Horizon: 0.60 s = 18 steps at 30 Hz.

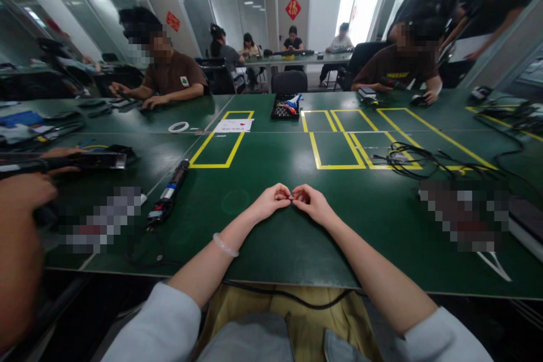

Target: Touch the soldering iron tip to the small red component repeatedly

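The left hand (270, 202) and the right hand (311, 203) are close together, with their fingertips pinched on a tiny bit (292, 197). It looks partly orange, but it is too small to tell what it is. The bit is up over the desk (263, 254), in from the near edge. It could pop out if the fingers squeeze too hard or slip, since so little of it can be gripped. Then it might bounce and roll off the near edge, as no tray sits under it. It could also bend or break if the two hands push or twist unevenly. The fingers hide most of it, so a crooked fit would be hard to spot. An arm could snag the black cord (292, 293) by the near edge and jerk the hands.
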Each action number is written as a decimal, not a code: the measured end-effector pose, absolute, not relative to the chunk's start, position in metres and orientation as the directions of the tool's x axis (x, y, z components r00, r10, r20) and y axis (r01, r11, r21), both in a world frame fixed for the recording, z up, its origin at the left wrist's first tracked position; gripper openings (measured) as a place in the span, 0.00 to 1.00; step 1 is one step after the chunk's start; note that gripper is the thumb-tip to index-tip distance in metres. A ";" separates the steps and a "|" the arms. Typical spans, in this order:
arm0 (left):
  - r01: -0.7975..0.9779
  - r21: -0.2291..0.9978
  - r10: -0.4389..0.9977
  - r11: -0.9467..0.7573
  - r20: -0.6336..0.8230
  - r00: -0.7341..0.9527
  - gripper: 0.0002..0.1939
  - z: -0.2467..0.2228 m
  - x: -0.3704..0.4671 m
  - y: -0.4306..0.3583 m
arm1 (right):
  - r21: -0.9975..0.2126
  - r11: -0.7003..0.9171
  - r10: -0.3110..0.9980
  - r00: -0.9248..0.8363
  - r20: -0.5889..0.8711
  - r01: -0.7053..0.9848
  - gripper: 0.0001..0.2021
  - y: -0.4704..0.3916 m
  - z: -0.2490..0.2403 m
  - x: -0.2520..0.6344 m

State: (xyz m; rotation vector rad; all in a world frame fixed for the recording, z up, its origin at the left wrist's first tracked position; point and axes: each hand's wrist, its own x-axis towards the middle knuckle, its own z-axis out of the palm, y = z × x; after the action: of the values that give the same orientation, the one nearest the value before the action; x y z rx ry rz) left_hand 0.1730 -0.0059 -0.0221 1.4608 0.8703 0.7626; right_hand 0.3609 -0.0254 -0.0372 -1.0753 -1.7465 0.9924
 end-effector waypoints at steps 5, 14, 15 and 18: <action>0.112 0.993 0.854 -0.027 -0.035 0.519 0.17 -0.020 0.171 -0.004 | -0.894 0.322 0.928 -0.293 0.232 0.311 0.08 -0.025 -0.037 0.363; 0.797 0.528 0.949 -0.293 0.063 0.308 0.29 0.011 0.066 -0.002 | -0.891 0.312 0.932 -0.288 0.219 0.331 0.08 -0.024 -0.038 0.365; 0.885 0.395 0.969 -0.245 0.096 0.226 0.30 0.013 0.045 -0.003 | -0.891 0.313 0.932 -0.289 0.220 0.329 0.08 -0.024 -0.038 0.365; 0.996 0.089 0.988 -0.017 0.154 0.003 0.35 0.016 -0.022 -0.012 | -0.891 0.321 0.928 -0.294 0.229 0.320 0.08 -0.024 -0.039 0.364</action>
State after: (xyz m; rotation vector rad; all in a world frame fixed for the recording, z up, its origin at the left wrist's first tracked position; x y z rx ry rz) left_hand -0.0215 -0.0119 0.0156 2.2558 2.2340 0.2761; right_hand 0.3637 -0.0241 -0.0389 -1.1149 -1.7930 0.9657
